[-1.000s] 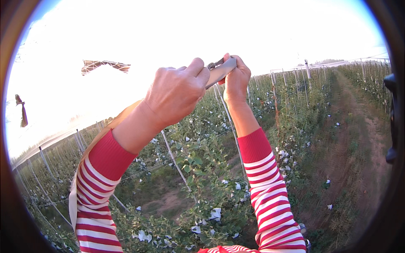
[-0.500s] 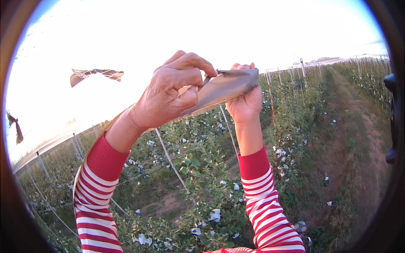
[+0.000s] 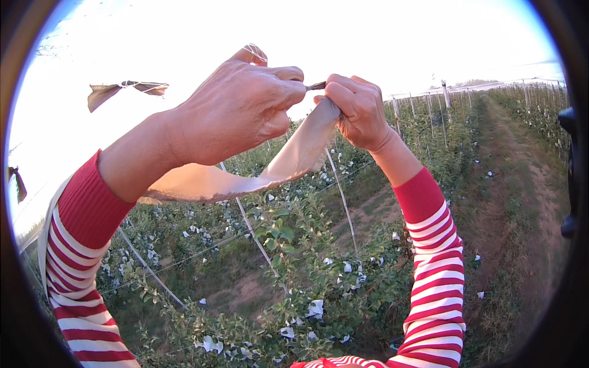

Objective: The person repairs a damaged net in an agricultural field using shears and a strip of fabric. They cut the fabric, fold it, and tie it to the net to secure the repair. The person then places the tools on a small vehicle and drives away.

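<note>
Fingers (image 3: 343,92) of both hands are clamping a short, dark twist (image 3: 316,86) high against a glaring white sky (image 3: 380,37), the left hand (image 3: 230,116) curling tightly at one end and the right hand (image 3: 362,113) closing on the other. Thin white thread (image 3: 253,52) is looping around a raised fingertip of the left hand. A supple, beige-grey cloth strip (image 3: 304,150), smooth across its face and uneven along its lower edge, is hanging below the hands in a slack curve. Striped knit sleeves (image 3: 434,288) with ribbed red cuffs are covering both forearms. Leafy green rows (image 3: 288,239) dotted with white scraps (image 3: 315,308) are filling the open-air field below, slender pale poles (image 3: 342,202) are leaning among them, and a bare dirt track (image 3: 509,165) is running away at right. The strip's long axis is slanting from the right hand at upper right down to the lower left, its far stretch pointing behind the left wrist. Beyond, a gathered brown cloth piece (image 3: 104,96) is showing at upper left.
</note>
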Available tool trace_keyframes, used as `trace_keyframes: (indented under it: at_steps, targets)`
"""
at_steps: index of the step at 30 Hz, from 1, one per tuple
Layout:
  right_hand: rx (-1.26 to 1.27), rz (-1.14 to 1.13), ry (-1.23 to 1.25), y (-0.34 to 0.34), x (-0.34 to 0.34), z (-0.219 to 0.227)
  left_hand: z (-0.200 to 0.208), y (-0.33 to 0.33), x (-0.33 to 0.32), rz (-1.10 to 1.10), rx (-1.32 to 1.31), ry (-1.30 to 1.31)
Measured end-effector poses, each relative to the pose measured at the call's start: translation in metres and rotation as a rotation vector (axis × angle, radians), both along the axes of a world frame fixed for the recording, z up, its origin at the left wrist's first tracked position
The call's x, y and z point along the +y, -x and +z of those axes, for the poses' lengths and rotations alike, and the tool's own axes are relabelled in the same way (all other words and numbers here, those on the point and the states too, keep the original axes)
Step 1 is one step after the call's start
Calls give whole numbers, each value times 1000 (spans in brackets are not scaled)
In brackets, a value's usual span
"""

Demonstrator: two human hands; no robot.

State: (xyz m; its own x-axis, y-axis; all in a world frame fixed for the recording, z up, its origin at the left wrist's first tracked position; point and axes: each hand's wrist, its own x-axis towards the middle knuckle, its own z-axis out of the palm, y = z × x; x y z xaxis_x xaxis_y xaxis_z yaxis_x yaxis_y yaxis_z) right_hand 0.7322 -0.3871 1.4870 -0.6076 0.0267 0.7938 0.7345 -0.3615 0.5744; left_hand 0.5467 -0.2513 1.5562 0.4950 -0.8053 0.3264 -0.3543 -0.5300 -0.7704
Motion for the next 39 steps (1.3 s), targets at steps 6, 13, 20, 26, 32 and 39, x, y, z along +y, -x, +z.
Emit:
trace_keyframes:
  at_steps: [6,13,20,26,32,39]
  targets:
    - [124,92,-62,-9,23,-8,3,-5,13,72,-189,-37]
    - [8,99,-114,11,29,-41,-52,-41,7,-556,-633,244]
    - [98,146,-22,32,33,-86,-43,-78,-17,-582,493,1506]
    - [1727,311,886,49,47,-387,-50,-78,-4,-642,599,1583]
    - [1879,377,1735,140,73,-665,-73,-84,18,-598,278,1339]
    - [1922,-180,1848,165,19,-565,-86,-83,28,-482,63,1220]
